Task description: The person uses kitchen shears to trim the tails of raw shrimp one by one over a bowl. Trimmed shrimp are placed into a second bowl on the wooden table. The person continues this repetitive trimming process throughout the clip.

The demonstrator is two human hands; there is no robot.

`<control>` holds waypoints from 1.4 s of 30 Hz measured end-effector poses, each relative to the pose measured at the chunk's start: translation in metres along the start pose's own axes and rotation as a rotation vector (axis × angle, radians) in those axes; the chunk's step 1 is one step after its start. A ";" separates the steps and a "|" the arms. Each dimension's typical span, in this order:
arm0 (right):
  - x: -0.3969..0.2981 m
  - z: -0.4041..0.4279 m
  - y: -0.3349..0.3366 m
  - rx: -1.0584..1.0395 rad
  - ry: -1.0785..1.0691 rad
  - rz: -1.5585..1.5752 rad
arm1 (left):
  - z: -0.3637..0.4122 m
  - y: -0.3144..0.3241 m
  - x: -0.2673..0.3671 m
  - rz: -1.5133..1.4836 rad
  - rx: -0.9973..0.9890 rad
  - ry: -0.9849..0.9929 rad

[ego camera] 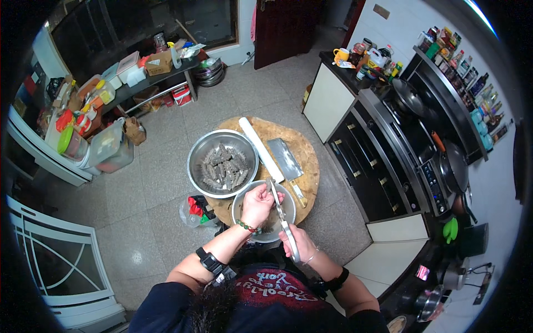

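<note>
My left hand pinches a small grey shellfish over a smaller metal bowl. Closed round the handles of metal kitchen scissors, my right hand points the blades away from my body. The blades lie against or right beside the shellfish; exact contact is too small to tell. Part of the small bowl's inside is hidden by my left hand and the scissors. To its upper left stands a larger stainless steel bowl with many grey segmented shellfish, which look like mantis shrimp.
Both bowls stand on a round wooden block. A white roll and a cleaver lie on its right half. A bag-lined bin is at lower left. A stove stands right, a cluttered bench upper left.
</note>
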State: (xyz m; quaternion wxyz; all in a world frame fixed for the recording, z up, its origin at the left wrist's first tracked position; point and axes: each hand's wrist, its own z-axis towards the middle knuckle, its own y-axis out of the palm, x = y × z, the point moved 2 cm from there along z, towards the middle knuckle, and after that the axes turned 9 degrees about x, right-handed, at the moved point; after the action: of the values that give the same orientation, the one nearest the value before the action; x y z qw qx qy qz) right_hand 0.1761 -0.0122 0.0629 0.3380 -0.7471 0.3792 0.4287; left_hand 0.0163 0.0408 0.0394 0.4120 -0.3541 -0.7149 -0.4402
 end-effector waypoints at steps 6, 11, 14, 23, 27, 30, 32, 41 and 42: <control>0.001 0.006 -0.004 -0.028 -0.060 0.040 | 0.003 -0.002 -0.004 0.040 -0.056 0.035; 0.002 0.012 -0.008 -0.094 0.063 0.102 | 0.007 -0.007 -0.008 0.221 -0.079 0.124; 0.001 0.013 -0.008 -0.118 0.084 0.107 | 0.013 -0.016 -0.018 0.373 -0.069 0.199; 0.001 0.015 -0.010 -0.225 0.185 0.278 | 0.010 -0.029 -0.021 0.664 0.086 0.444; 0.002 0.015 -0.013 -0.211 0.128 0.321 | -0.007 -0.021 0.001 0.717 -0.002 0.365; 0.005 0.018 -0.017 -0.273 0.128 0.377 | -0.015 -0.014 0.003 0.578 -0.089 0.188; 0.004 0.018 -0.019 -0.282 0.137 0.399 | -0.007 -0.020 -0.013 0.231 -0.120 0.026; 0.014 0.002 -0.030 -0.244 0.162 0.273 | 0.021 -0.064 -0.007 -0.042 -0.035 -0.214; 0.018 0.001 -0.031 -0.234 0.168 0.274 | 0.029 -0.073 -0.003 -0.048 0.001 -0.214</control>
State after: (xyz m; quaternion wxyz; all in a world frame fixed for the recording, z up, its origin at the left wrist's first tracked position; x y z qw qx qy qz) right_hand 0.2088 -0.0011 0.0518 0.1543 -0.7560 0.4517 0.4479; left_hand -0.0537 0.0407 0.0045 0.3228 -0.3816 -0.7634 -0.4092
